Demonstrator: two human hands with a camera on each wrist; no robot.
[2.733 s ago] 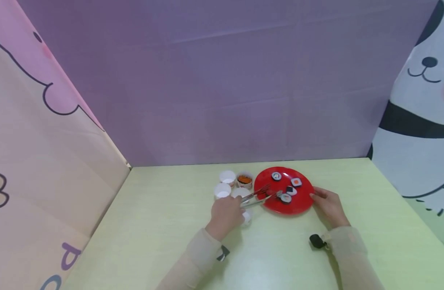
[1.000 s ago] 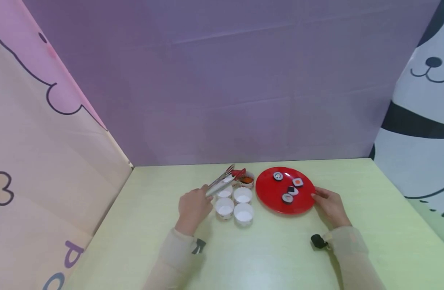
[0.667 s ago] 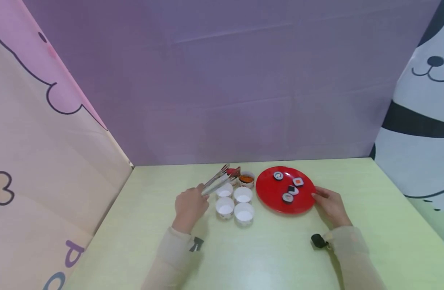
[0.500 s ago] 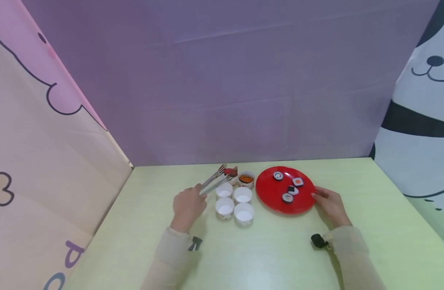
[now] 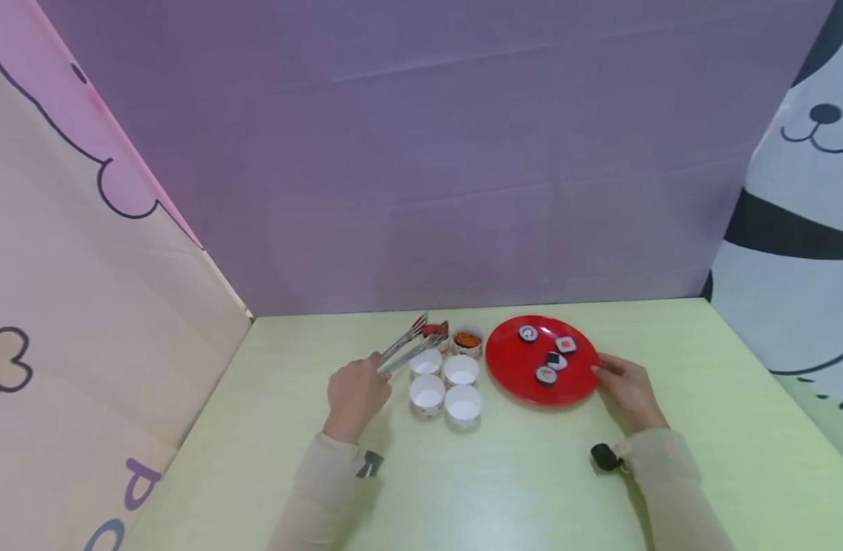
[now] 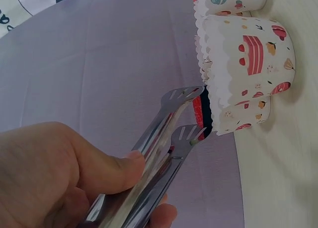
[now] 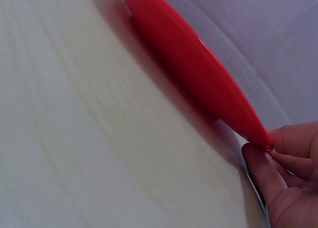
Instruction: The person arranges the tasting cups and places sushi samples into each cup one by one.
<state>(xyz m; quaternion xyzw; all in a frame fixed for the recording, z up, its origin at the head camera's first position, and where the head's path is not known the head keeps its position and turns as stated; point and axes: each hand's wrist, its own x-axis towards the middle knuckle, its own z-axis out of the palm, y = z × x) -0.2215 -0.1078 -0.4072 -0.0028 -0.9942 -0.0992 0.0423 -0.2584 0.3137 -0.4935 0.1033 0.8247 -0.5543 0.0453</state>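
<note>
My left hand (image 5: 358, 390) grips metal tongs (image 6: 149, 153), its thumb along one arm. The tong tips are at the mouth of the back-left paper cup (image 5: 440, 346). Between them, at the cup's scalloped rim, sits a red-and-black toy sushi piece (image 6: 198, 111), partly hidden by the cup. Whether the tips still squeeze it I cannot tell. My right hand (image 5: 626, 389) pinches the right rim of a red plate (image 7: 194, 59) between thumb and fingers. Several toy sushi pieces (image 5: 546, 375) lie on the plate.
Beside the back-left cup stands a cup (image 5: 467, 343) with an orange-topped piece inside. Nearer me are several white-lined paper cups (image 5: 463, 405) in pairs. A purple cloth backdrop (image 5: 421, 191) rises behind the pale table (image 5: 518, 490).
My left hand has carried the red-and-black sushi piece in the tongs leftward from the plate to the back-left cup, then lowered it to the rim. My right hand stays on the plate.
</note>
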